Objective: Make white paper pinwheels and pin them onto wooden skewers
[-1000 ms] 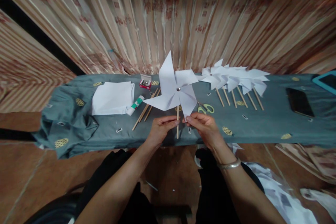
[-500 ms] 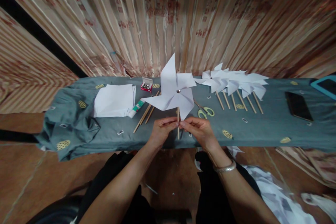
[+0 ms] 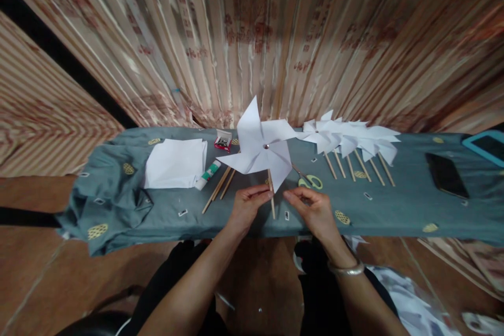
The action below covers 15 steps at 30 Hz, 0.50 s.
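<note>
A white paper pinwheel (image 3: 262,148) on a thin wooden stick (image 3: 271,205) stands upright over the front of the grey-blue cloth (image 3: 394,205). My left hand (image 3: 248,203) pinches the stick just below the paper blades. My right hand (image 3: 313,210) hovers a little to the right of the stick, fingers loosely curled, holding nothing that I can see. A silver bangle sits on my right wrist.
Several finished pinwheels (image 3: 354,136) lie in a row at the back right. Yellow-handled scissors (image 3: 311,181), loose sticks (image 3: 220,186), a glue stick (image 3: 208,174), a stack of white paper (image 3: 175,163), a red pin box (image 3: 222,140), a dark phone (image 3: 444,174).
My right hand has come off the stick and drawn slightly right. The pinwheel has tilted a little and its blades have turned. The view has shifted downward.
</note>
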Tool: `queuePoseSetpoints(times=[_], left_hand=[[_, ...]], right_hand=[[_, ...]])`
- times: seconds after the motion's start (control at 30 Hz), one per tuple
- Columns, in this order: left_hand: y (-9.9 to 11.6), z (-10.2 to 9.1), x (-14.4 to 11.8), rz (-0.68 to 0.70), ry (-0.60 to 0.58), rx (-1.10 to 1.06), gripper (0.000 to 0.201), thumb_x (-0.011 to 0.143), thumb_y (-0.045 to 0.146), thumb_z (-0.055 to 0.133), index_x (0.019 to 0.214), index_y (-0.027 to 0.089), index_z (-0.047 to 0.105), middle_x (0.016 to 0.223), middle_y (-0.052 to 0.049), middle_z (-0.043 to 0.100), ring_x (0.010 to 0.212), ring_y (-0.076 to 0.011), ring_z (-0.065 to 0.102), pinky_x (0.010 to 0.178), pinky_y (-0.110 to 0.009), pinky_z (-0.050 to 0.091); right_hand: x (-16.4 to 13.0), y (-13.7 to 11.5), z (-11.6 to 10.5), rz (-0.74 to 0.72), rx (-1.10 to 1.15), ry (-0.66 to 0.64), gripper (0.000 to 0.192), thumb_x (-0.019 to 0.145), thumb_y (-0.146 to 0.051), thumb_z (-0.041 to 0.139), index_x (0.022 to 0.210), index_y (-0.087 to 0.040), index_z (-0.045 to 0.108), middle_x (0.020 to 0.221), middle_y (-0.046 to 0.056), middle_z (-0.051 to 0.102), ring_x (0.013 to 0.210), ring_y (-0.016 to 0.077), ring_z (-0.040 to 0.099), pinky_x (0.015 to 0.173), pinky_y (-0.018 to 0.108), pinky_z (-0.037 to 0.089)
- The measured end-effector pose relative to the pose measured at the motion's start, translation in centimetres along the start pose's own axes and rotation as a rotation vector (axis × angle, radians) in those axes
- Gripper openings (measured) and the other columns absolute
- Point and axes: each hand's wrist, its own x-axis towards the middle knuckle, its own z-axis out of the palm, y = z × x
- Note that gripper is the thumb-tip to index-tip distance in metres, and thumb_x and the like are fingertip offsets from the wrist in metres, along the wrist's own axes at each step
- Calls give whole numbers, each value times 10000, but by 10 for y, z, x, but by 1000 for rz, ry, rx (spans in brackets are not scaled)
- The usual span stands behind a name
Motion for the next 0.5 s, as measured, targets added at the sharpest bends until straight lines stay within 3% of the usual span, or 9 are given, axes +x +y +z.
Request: queuePoseSetpoints(times=[0.23, 0.37, 0.5], left_hand=[[-3, 2, -5, -48, -43, 25, 299, 507, 342, 869, 756, 189, 803, 823, -63, 787, 799, -216, 699, 899, -356, 507], [-8, 1, -10, -84, -86, 81, 325, 534, 369, 856, 792, 178, 807, 793, -67, 782, 764, -209, 684, 828, -334, 509], [-13, -1, -13, -99, -94, 131, 303, 545, 370, 849, 772, 175, 806, 787, -67, 777, 737, -196, 664, 763, -308, 500]], right_hand=[[13, -4, -7, 52, 208, 159, 241, 679, -463, 789, 775, -242, 784, 761, 21, 758, 691, 162, 626, 697, 300, 493], [23, -9, -11, 148, 508, 219, 302, 577, -499, 857, 726, -249, 779, 779, 14, 762, 653, 121, 611, 671, 263, 498], [26, -11, -12, 180, 590, 221, 307, 529, -468, 890, 699, -240, 774, 751, 14, 752, 613, 100, 586, 624, 242, 486]])
